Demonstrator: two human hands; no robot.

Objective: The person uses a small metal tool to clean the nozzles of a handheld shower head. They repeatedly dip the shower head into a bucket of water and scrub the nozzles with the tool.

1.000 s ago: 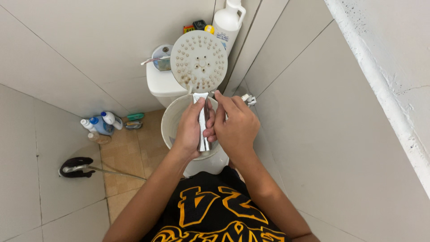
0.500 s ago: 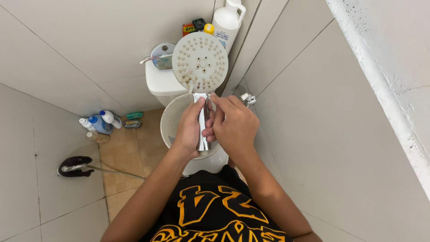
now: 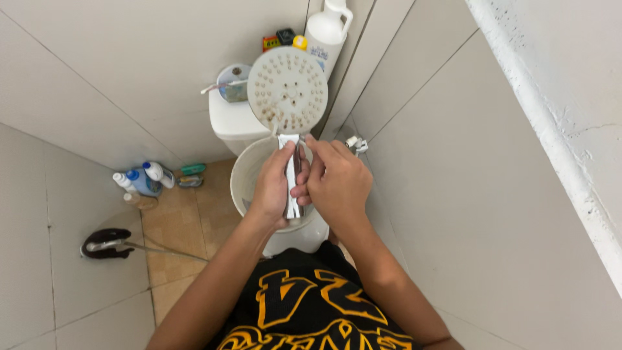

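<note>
Left hand (image 3: 272, 188) is wrapping around the chrome handle (image 3: 293, 188) of the shower head (image 3: 287, 89), long axis running straight away from the body, face up, above the toilet (image 3: 243, 175). Right hand (image 3: 337, 185) is pinching the handle's neck, fingertips (image 3: 310, 139) nearer the head.

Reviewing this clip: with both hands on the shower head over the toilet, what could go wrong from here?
The shower head is held by its chrome handle in the left hand and right hand, directly above the open toilet bowl; a slip could drop it in. Swinging it back might knock the white bottle behind.
</note>
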